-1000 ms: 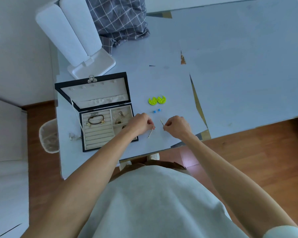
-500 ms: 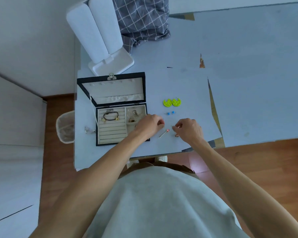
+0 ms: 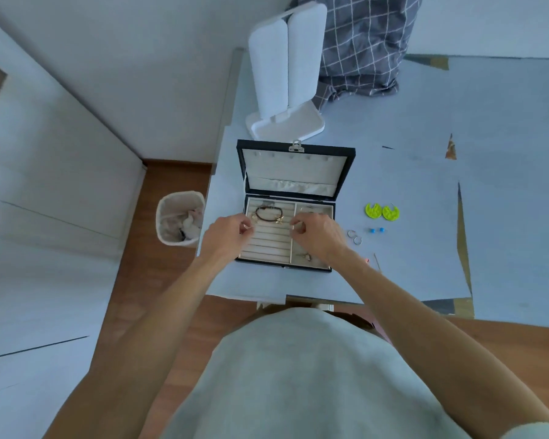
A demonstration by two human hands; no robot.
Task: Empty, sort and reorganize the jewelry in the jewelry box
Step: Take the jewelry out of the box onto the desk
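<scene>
One desk (image 3: 425, 160) carries everything. On it stands one white stand (image 3: 286, 71) with two upright panels, and in front of it one open jewelry box (image 3: 293, 204). Over the box are two hands: the left hand (image 3: 227, 231) and the right hand (image 3: 319, 234), both with curled fingers, each grip pinched on something too small to name. One dark bracelet (image 3: 268, 214) lies in the ring-roll compartment between them. To the right of the box lie two green earrings (image 3: 381, 211), two silver hoops (image 3: 354, 236) and two blue studs (image 3: 376, 230).
</scene>
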